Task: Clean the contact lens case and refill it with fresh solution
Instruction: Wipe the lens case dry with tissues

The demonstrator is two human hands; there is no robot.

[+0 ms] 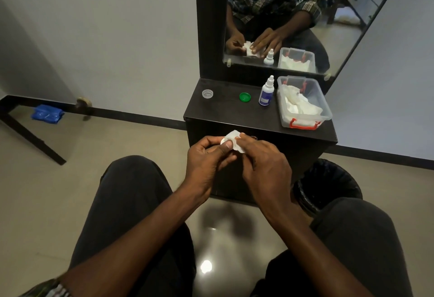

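My left hand (207, 156) grips the white contact lens case (223, 141), of which only a small edge shows beside my thumb. A white tissue (233, 136) is pressed against the case, pinched by my right hand (263, 158). Both hands are held together in front of the dark dresser top (225, 113), just below its front edge. On the dresser lie a clear cap (207, 93) at the left and a green cap (245, 97) in the middle. A white solution bottle (266, 91) with a blue label stands upright to the right of the green cap.
A clear plastic box (327, 113) with red latches holds white tissues at the dresser's right. A mirror (305, 15) rises behind. A black-lined bin (328, 186) stands on the floor by my right knee. A blue packet (48, 113) lies on the floor at left.
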